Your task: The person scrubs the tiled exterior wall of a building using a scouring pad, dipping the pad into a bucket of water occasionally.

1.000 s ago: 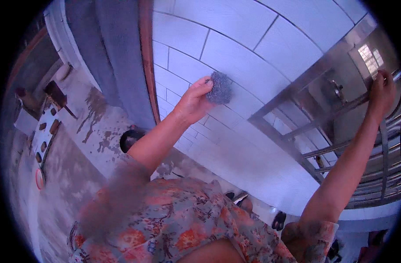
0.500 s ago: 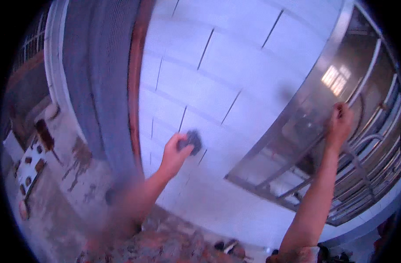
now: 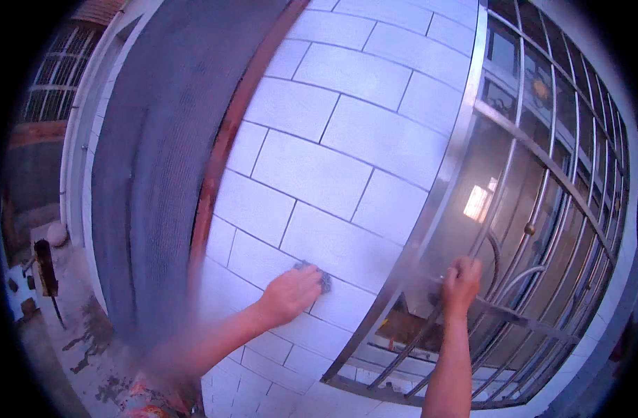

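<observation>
My left hand presses a small, dark grey scouring pad against the white tiled wall. Its fingers cover most of the pad, and whether it is steel wool or sponge I cannot make out. To the right, my right hand is closed round an upright bar of the metal window grille. Behind the bars, the window pane reflects a bright patch of light.
Left of the tiles stands a reddish-brown door frame with a dark grey ribbed curtain. A long-handled brush leans at the far left. Stained concrete ground lies at the lower left.
The view has tilted up, showing more of the wall and grille. My left hand, earlier pinching the pad, now lies flatter over it on the tiles. My right hand still holds the bar.
</observation>
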`<state>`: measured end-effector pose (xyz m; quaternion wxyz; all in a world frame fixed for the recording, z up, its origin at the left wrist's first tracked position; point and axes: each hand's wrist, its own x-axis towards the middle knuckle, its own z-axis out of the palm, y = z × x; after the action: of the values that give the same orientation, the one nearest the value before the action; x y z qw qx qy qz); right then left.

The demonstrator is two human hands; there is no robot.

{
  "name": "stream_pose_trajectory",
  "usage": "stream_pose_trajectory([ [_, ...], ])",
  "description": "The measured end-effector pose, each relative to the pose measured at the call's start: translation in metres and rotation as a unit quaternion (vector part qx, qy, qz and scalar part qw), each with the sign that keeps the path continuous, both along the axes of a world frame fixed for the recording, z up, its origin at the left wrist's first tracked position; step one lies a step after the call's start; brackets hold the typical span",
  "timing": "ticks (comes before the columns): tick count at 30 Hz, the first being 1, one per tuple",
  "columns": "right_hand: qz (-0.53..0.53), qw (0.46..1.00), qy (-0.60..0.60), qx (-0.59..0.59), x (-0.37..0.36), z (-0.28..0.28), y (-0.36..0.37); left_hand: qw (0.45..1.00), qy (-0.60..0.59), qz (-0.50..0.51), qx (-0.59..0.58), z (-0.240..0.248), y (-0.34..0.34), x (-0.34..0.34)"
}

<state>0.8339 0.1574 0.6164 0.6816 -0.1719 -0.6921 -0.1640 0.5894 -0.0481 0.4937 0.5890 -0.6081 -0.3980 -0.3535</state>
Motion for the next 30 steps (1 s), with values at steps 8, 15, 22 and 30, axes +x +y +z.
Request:
stream_pose_trajectory([
  [8,-0.009,1.000,0.008,-0.018,0.003,0.001,0.000,0.992,0.069,0.099,-0.046,0.040,-0.014,-0.001],
  [15,-0.018,1.000,0.002,-0.022,0.006,0.001,-0.006,0.991,0.040,0.119,0.051,0.173,0.007,-0.002],
  [22,-0.014,1.000,0.003,-0.015,0.006,-0.001,0.000,0.986,-0.016,0.151,0.069,0.306,0.020,0.024],
  [30,-0.004,1.000,0.008,-0.013,0.006,0.000,-0.003,0.974,-0.050,0.219,0.023,0.336,0.022,0.023],
])
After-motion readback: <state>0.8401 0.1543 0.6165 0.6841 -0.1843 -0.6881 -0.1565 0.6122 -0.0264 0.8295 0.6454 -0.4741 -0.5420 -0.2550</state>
